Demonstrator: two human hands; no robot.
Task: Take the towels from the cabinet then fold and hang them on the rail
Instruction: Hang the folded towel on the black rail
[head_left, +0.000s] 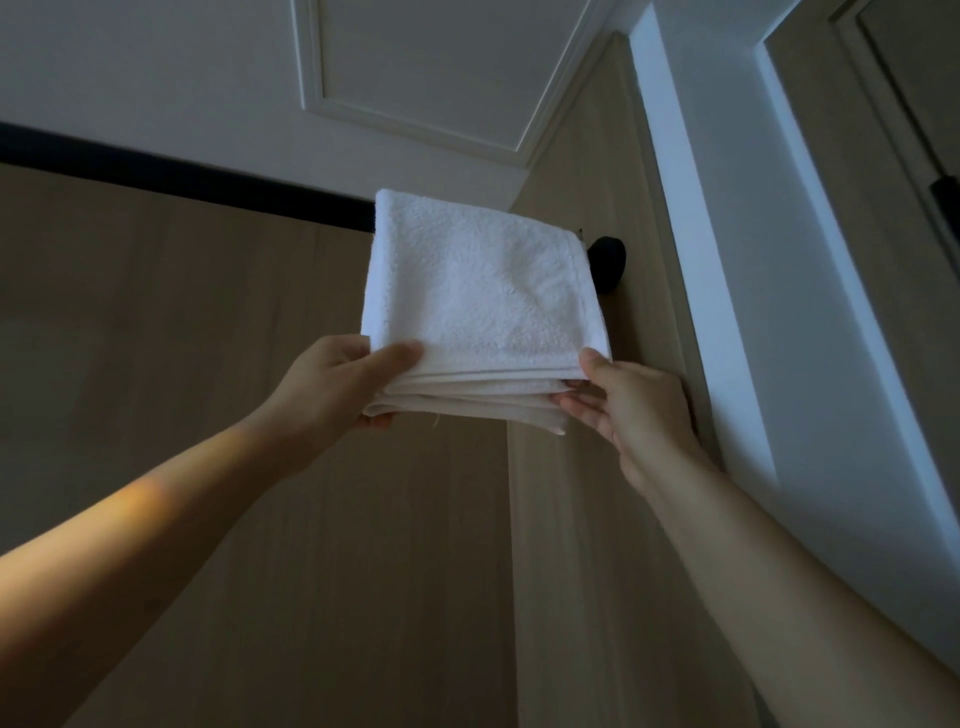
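As left hand (332, 382), right hand (631, 415) pinch towel (483, 291) corners, far edge covers rail (182, 179).

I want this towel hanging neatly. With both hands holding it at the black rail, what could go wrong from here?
1. The left hand and right hand pinch the towel only at its lower corners. Its stacked layers fan apart there, so the fold might slip open.
2. The towel sits close to the end mount of the rail, so it could bunch against it.
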